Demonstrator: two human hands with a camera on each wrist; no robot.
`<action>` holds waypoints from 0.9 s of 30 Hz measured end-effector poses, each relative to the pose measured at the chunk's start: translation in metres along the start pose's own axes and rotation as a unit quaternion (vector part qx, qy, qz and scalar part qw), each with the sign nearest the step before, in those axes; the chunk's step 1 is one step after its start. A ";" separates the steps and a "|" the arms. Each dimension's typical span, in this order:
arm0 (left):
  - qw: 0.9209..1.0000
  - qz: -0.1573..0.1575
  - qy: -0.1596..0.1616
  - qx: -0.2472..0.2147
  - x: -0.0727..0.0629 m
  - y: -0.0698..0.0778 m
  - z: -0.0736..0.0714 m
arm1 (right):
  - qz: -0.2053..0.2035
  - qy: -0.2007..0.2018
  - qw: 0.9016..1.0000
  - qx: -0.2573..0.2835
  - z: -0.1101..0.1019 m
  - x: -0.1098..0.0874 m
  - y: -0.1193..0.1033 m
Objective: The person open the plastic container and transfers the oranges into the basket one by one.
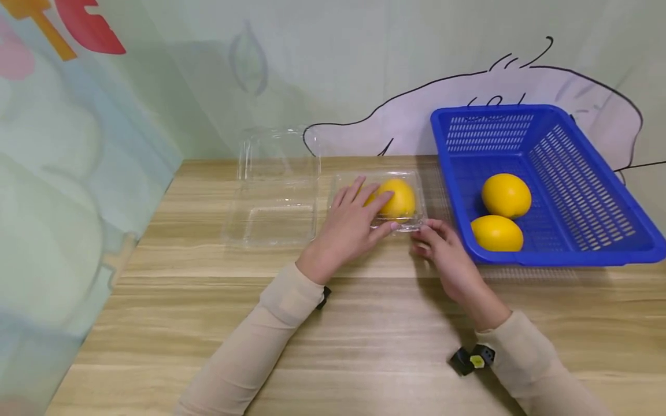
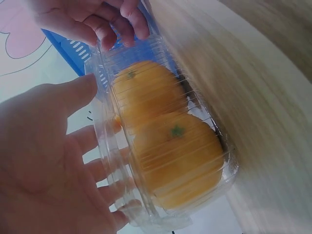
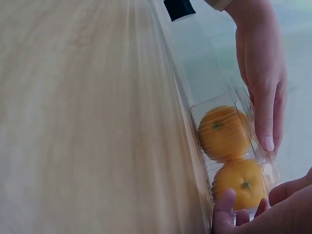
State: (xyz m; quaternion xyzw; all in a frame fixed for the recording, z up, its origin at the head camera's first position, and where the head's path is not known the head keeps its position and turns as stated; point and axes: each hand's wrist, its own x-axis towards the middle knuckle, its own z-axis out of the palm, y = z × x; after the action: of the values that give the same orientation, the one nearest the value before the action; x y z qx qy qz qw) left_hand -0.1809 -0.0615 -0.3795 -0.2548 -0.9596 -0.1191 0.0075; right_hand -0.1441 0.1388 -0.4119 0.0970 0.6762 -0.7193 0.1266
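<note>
A closed clear plastic clamshell box (image 2: pixel 168 131) lies on the table with two oranges (image 2: pixel 178 161) inside, side by side. My left hand (image 1: pixel 351 222) rests across its lid with the fingers spread and fairly straight, hiding one orange in the head view. At the box's near right corner, my right hand (image 1: pixel 447 260) pinches the edge with curled fingers. The right wrist view shows the right thumb (image 3: pixel 224 207) by the end of the box (image 3: pixel 198 114) and the left hand (image 3: pixel 263 87) along its rim.
To the right stands a blue slotted basket (image 1: pixel 567 257) holding two more yellow-orange fruits (image 1: pixel 506 195). Another clear clamshell (image 1: pixel 278 214) stands opened on the left, its lid raised near the wall. The wooden table (image 1: pixel 364 346) meets a printed wall (image 1: pixel 354 75) at the back.
</note>
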 end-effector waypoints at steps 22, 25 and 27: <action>1.000 -0.003 -0.003 -0.002 0.000 0.001 0.000 | -0.009 -0.030 0.992 0.120 -0.004 0.000 0.000; 1.000 -0.003 -0.003 -0.008 0.000 0.001 -0.001 | -0.009 -0.029 0.992 0.122 -0.004 0.000 0.000; 1.000 -0.004 -0.005 -0.014 -0.001 0.000 -0.002 | -0.009 -0.029 0.992 0.122 -0.004 0.000 0.000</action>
State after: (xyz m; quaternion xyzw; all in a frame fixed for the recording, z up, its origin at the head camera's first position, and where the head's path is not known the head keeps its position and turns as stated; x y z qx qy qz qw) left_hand -0.1804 -0.0621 -0.3771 -0.2518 -0.9588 -0.1315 -0.0014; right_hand -0.1445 0.1424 -0.4126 0.0852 0.5800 -0.8002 0.1265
